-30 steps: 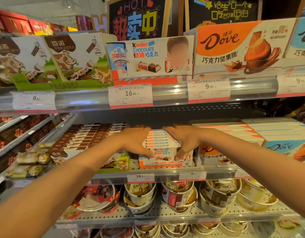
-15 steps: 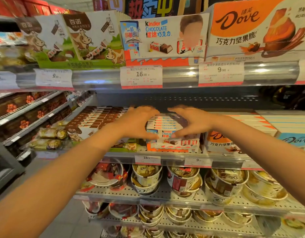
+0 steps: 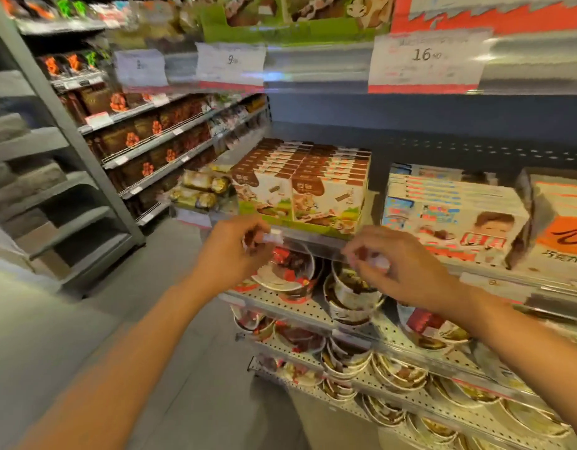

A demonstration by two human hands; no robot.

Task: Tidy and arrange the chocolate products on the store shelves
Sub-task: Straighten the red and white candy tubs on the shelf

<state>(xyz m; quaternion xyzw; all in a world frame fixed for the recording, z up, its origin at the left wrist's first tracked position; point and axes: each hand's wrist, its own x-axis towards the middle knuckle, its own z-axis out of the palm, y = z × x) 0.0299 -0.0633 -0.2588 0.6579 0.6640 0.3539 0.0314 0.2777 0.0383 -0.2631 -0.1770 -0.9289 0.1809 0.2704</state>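
Observation:
The brown-and-white cow-print chocolate boxes stand in two tight rows in a green tray on the middle shelf. To their right lie the stacked Kinder chocolate boxes, then an orange Dove box. My left hand hovers just below the cow boxes' left front corner, at the shelf's metal front rail. My right hand hovers below the gap between the cow boxes and the Kinder stack. On both hands the fingers are loosely curled and I see nothing held. The frame is blurred by motion.
Chocolate cups fill the perforated shelves below my hands. Gold-wrapped chocolates lie left of the cow boxes. A price tag marked 16 hangs on the upper rail. A grey shelving unit stands to the left, across the floor aisle.
Both hands have come off the Kinder stack and drawn back and left, to the shelf rail in front of the cow-print boxes. My view has swung left and down.

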